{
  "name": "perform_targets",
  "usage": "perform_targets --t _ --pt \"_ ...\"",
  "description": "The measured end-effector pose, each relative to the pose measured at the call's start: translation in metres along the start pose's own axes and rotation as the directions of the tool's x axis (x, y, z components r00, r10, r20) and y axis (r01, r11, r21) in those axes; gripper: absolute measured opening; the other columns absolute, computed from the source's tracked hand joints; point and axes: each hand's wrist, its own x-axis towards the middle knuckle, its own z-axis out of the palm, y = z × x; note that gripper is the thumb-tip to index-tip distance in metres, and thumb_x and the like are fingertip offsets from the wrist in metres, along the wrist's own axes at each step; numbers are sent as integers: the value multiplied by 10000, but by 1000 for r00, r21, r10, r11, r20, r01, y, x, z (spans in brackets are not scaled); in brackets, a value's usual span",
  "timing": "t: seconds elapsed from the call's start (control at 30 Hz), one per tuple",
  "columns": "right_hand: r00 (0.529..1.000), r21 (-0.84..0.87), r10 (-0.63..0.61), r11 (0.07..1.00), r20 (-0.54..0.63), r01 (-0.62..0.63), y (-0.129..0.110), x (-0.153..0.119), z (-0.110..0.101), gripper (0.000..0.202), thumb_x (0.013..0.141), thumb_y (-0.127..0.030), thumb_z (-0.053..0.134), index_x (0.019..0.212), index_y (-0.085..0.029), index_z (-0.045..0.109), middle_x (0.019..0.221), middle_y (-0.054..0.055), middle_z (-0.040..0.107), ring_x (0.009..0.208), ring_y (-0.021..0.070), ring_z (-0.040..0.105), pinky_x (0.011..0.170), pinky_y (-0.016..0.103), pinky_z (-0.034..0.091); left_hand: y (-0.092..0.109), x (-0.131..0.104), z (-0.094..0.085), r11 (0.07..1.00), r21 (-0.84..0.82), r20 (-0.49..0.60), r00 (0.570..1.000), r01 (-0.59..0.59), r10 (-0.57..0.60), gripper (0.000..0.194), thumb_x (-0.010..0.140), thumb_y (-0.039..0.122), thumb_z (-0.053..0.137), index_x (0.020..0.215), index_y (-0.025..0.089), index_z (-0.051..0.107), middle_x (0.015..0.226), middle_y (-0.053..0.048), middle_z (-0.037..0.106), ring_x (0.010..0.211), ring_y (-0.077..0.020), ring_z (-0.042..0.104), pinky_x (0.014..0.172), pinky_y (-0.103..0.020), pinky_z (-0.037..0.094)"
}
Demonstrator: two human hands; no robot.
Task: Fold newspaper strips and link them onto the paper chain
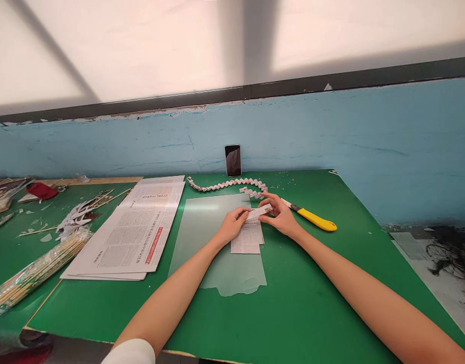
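Observation:
Between my two hands is a narrow folded strip of newspaper (260,212), held a little above the table. My left hand (234,224) pinches its left end with thumb and fingers. At the other end, my right hand (281,217) grips it between thumb and fingertips. Under the hands lie cut newspaper pieces (245,241), partly hidden, on a translucent sheet (202,237). Just beyond my hands a zigzag chain of folded paper (221,185) curves across the table, its near end close to my right fingers.
A yellow-handled utility knife (318,220) lies right of my right hand. A phone (233,161) leans against the blue wall. Stacked newspapers (130,232), bagged wooden sticks (43,268) and paper scraps (79,217) occupy the left. The green table's (312,303) right edge slants beyond my right arm.

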Motion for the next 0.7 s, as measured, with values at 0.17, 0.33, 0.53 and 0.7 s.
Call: perform_targets --t 0.17,0.33,0.53,0.7 --pt "997 -152 66 986 -48 -72 5 1 -2 287 820 -503 775 879 -225 734 794 37 686 734 203 627 680 325 523 6 -3 0 996 -80 46 999 33 -29 434 965 552 506 1091 203 731 850 -40 683 714 -163 587 677 -281 487" --pt "987 -173 121 975 -106 -139 9 2 -5 374 818 -574 748 813 -200 726 574 -4 570 540 158 494 518 294 392 6 -4 2 995 -96 17 999 34 -32 384 863 530 686 1030 187 733 890 -39 698 664 -132 570 661 -270 480" --pt "986 -8 149 989 -76 -150 5 4 -3 435 741 -608 804 848 -202 691 682 13 650 593 167 563 572 305 474 3 -1 2 987 -142 -61 994 79 -88 377 853 524 694 959 163 722 653 6 613 574 -123 524 604 -261 449" --pt "985 -29 158 987 -76 -160 -3 4 -2 474 770 -660 762 761 -194 675 652 31 652 575 165 548 560 309 469 2 -1 2 993 -102 -57 996 58 -64 381 848 516 702 1018 176 728 784 -28 700 664 -154 608 668 -285 497"
